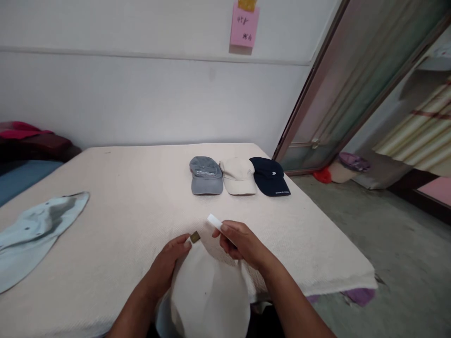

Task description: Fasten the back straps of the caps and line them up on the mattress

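Observation:
A white cap (211,293) lies at the near edge of the bed, crown toward me. My left hand (172,251) pinches one side of its back strap, where a brass-coloured buckle (195,237) shows past the thumb. Between the thumb and fingers of my right hand (243,241) is the loose white strap end (214,221), pointing up and left. Strap end and buckle are apart, with a small gap between the hands. The cap's brim is mostly hidden below its crown.
Grey (206,176), cream (238,176) and navy (269,176) caps stand in a row at the back of the pale bedspread (134,197). A light blue bucket hat (38,230) lies at left. Dark folded bedding (38,145) is piled farther left. The bed's right edge drops to the floor.

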Available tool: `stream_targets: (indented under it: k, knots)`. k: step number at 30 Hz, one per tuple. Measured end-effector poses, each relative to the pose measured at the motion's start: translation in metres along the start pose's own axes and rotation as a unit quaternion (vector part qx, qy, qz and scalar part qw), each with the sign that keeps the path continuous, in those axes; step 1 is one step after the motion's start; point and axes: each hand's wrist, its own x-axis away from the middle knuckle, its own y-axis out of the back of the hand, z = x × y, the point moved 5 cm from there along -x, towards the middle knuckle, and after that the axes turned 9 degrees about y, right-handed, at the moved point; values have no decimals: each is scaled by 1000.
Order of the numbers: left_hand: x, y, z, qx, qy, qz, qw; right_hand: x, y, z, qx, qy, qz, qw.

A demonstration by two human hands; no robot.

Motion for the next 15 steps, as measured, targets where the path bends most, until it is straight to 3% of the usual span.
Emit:
stream_targets:
  k: [9,15]
  knots:
    - [-22,10,11,-4,-17,-62,998,-14,4,-9,-51,59,-146,986]
    - [-26,7,6,-23,-25,-85,996,-21,-14,-10,-64,76,-168,981]
